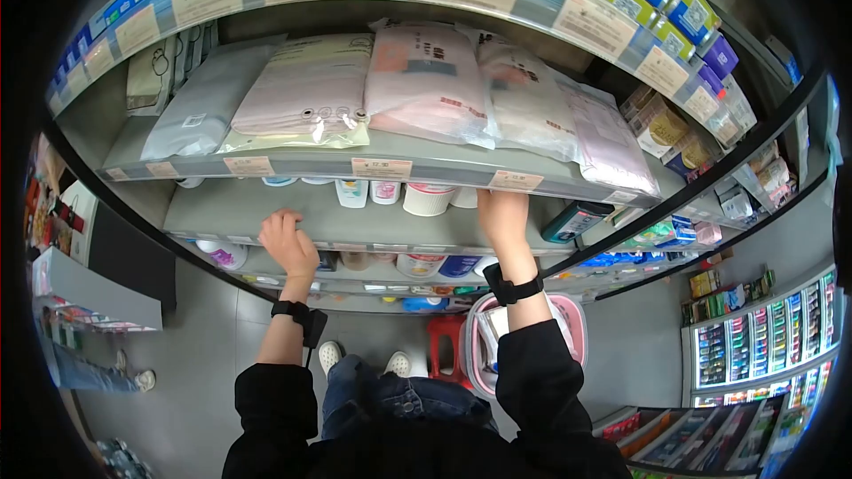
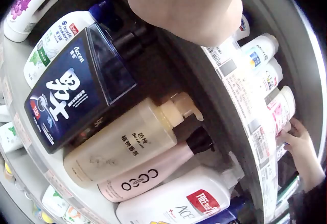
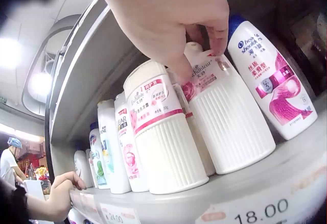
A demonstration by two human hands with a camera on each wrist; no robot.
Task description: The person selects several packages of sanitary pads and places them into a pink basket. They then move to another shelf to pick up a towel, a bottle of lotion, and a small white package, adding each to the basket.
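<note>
My right hand [image 3: 168, 20] reaches in under the upper shelf and pinches the top of a white ribbed Enchanteur bottle [image 3: 232, 119], thumb on one side and fingertips at the cap. This bottle stands tilted in the right wrist view, between a similar ribbed bottle [image 3: 166, 132] and a head & shoulders bottle [image 3: 276, 81] with a pink label. My left hand [image 1: 288, 244] rests at the front edge of the same shelf, fingers loosely bent, holding nothing. Below it, in the left wrist view, stand a dark blue bottle [image 2: 71, 91] and a beige pump bottle [image 2: 120, 142].
Wrapped fabric packs [image 1: 426, 80] lie on the shelf [image 1: 302, 160] above my hands. A dark bottle [image 1: 577, 222] lies at the right. A pink basket [image 1: 577, 319] sits on a red stool [image 1: 444, 341] by my feet. Another person's legs [image 1: 98, 368] show at the left.
</note>
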